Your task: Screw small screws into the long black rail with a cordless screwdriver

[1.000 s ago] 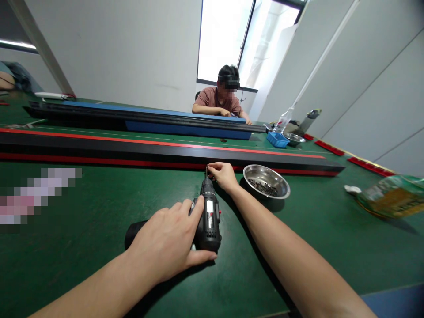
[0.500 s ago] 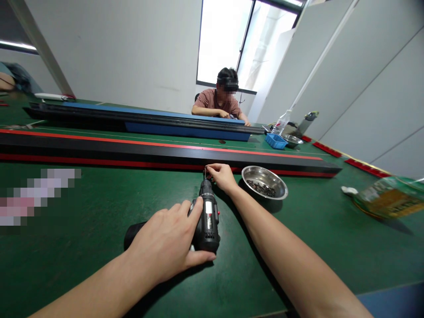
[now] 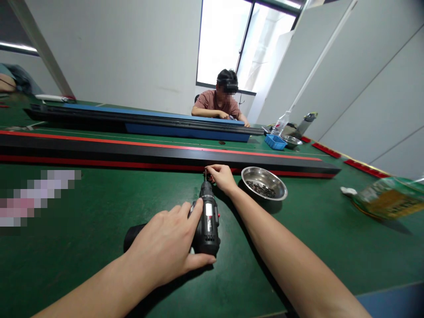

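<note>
My left hand (image 3: 165, 245) is wrapped round a black cordless screwdriver (image 3: 208, 216) that lies over the green table (image 3: 82, 221), its bit pointing at the side of a long black and red rail (image 3: 132, 152). My right hand (image 3: 222, 176) pinches something small at the bit's tip, right against the rail; it looks like a screw, too small to be sure. A steel bowl (image 3: 264, 182) with several small dark screws sits just right of that hand.
A second black and blue rail (image 3: 149, 121) lies farther back, with a person (image 3: 220, 99) seated behind it. A blue tray (image 3: 276, 141), another steel bowl (image 3: 293, 141) and bottles stand at the far right. A plastic bottle (image 3: 387, 197) lies at the right edge.
Both hands and the screwdriver have stayed almost in place; the view has only drifted slightly.
</note>
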`<state>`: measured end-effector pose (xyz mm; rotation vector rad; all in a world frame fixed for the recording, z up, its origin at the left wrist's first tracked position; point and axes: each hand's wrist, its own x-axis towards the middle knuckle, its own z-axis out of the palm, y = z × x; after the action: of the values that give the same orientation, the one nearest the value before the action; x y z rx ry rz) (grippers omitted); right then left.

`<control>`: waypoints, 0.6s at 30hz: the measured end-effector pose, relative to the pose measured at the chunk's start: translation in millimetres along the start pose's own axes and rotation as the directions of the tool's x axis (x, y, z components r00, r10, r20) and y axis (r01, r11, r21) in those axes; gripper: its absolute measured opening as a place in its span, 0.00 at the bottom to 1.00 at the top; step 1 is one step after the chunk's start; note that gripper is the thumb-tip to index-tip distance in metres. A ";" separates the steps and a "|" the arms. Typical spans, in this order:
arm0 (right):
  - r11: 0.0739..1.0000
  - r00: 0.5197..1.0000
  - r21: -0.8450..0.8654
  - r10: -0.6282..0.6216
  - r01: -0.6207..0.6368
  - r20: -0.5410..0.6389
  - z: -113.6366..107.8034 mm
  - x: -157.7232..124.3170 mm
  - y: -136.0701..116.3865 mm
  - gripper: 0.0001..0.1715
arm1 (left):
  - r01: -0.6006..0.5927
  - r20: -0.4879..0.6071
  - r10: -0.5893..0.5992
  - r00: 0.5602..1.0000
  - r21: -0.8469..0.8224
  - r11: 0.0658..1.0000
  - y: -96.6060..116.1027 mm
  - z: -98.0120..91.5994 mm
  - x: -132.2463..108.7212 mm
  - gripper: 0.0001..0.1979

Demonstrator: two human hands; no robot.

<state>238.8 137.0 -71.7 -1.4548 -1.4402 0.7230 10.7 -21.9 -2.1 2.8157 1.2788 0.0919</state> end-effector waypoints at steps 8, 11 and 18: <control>0.999 1.000 0.038 0.030 -0.030 -0.006 0.7 -0.7 -0.4 0.13 | -0.005 -0.012 0.005 1.000 -0.004 1.000 -1.0 1.3 0.6 0.52; 0.997 1.000 0.070 0.022 -0.021 -0.012 0.2 -2.4 -2.2 0.13 | -0.007 -0.012 0.007 1.000 -0.002 1.000 -1.1 1.8 0.5 0.52; 0.999 1.000 0.053 0.009 -0.008 -0.026 0.6 -3.1 -3.2 0.12 | -0.011 -0.010 0.011 1.000 0.003 1.000 -1.1 2.5 -0.1 0.51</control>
<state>236.4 133.7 -69.7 -1.4254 -1.3862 0.7393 10.0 -21.2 -4.8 2.8293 1.2662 0.1048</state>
